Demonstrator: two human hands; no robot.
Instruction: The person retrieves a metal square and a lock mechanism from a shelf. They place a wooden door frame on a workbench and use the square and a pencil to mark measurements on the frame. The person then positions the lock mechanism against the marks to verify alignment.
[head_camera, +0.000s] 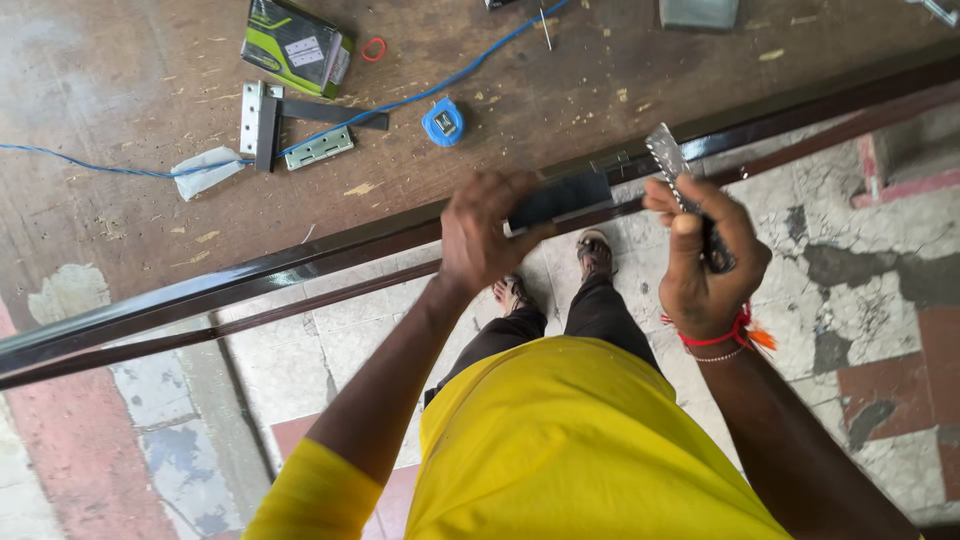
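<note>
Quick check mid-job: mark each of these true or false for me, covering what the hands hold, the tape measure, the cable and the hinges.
1. The right hand grips a flat silver metal file. True.
2. The left hand rests on the long dark glossy door edge. True.
3. The round blue tape measure is in the left hand. False: it lies on the brown wooden door face.
4. The thin blue cable hangs off the door. False: it runs across the face.
5. Silver metal hinges lie by the cable. True.
</note>
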